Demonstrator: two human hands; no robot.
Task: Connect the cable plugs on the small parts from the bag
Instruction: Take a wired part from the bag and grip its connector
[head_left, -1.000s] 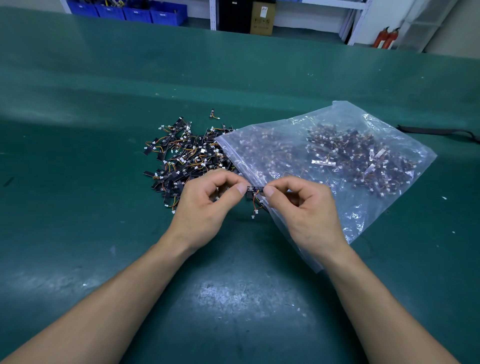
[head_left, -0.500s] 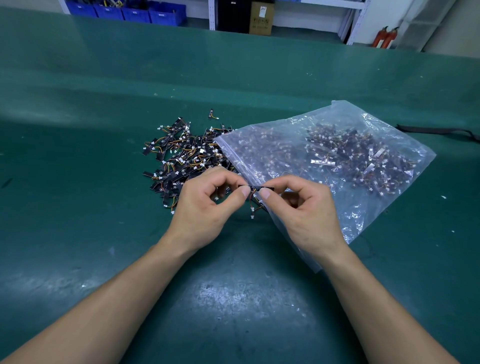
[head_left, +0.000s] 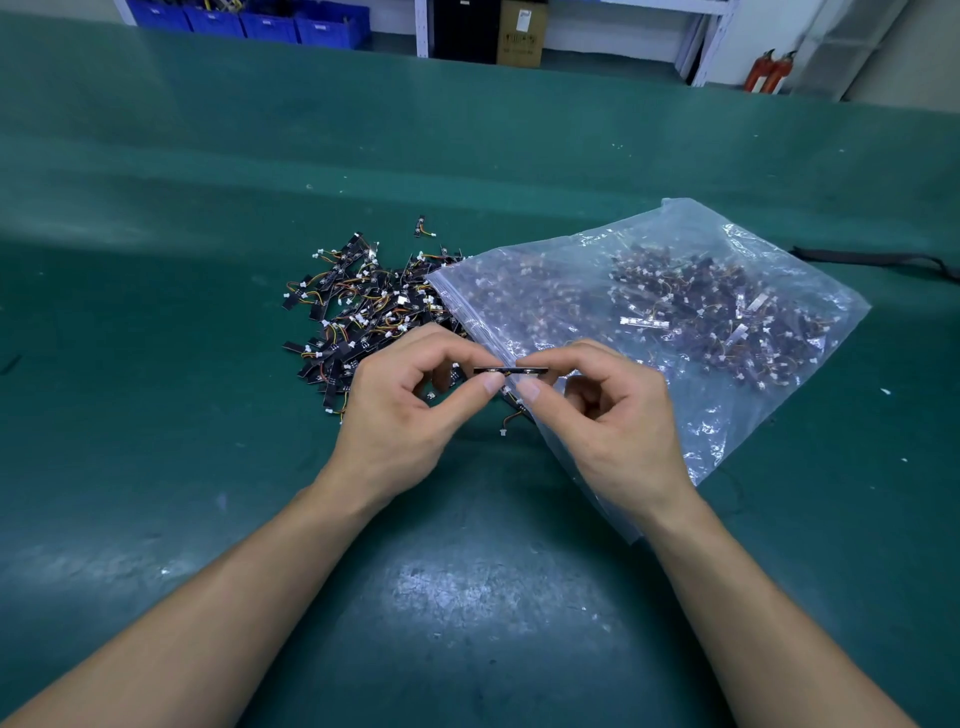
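A small black strip part (head_left: 511, 370) is held level between both hands, just above the bag's mouth. My left hand (head_left: 410, 410) pinches its left end between thumb and forefinger. My right hand (head_left: 608, 415) pinches its right end the same way. A thin wire with a white plug (head_left: 503, 431) dangles below the part. The clear plastic bag (head_left: 779, 415) lies to the right with several more parts inside. A loose pile of parts (head_left: 363, 306) with orange wires and white plugs spreads on the green table left of the bag's mouth.
The green table surface (head_left: 467, 597) stretches wide around my arms. A black strap (head_left: 872, 257) lies at the far right edge. One stray part (head_left: 422, 227) sits behind the pile. Blue bins (head_left: 260, 21) and shelving stand beyond the table.
Both hands have lifted the part slightly and turned it flat and edge-on, with the fingertips closer together. The wire and plug still hang below.
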